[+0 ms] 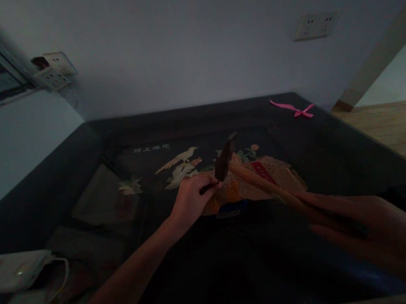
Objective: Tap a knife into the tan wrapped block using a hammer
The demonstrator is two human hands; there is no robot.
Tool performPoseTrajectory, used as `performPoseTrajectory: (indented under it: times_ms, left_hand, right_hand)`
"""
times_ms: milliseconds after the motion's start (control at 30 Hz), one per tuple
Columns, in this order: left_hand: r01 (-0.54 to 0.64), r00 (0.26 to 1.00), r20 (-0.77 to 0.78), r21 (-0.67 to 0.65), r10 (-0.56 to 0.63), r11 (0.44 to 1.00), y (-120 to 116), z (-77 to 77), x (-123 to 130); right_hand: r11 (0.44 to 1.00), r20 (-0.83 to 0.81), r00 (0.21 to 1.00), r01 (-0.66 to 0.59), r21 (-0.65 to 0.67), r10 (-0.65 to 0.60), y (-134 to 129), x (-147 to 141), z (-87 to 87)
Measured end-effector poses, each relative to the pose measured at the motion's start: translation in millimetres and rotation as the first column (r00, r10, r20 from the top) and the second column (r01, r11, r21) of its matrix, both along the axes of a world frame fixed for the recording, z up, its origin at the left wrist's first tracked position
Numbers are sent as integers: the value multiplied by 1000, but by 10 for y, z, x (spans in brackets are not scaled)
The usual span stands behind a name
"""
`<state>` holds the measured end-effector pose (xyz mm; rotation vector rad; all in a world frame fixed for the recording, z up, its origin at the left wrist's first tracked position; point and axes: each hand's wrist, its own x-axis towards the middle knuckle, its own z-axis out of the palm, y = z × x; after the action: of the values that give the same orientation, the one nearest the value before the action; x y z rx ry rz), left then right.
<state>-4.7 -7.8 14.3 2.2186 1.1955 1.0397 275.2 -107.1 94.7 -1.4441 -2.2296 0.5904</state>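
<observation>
My right hand (360, 221) is wrapped round the wooden handle of a hammer (259, 181). The handle slants up and left from my fist. Its dark metal head is just beside the fingertips of my left hand (194, 195); whether it touches what lies below cannot be made out. The left fingers are pinched together on a small dark item (207, 188), too dim to name. Under the hammer lies a flat, speckled tan package (279, 172) with a red label, orange patches and a blue part at its front edge. Left fingertips rest at its left end.
The dark glossy tabletop (208, 271) bears a bird-and-flower picture. A white box-like device (12, 270) with a cable is at the left, and a pink ribbon (298, 111) at the back right. Sockets (316, 25) are on the wall behind.
</observation>
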Motion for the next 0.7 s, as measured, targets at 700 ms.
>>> performPoseTrajectory:
  times_ms: [700]
  left_hand:
    - [4,998,-66,-4,-4,1000,1,69,8]
  right_hand:
    - [988,-212,968,115,-99,-134,-94,31,-68]
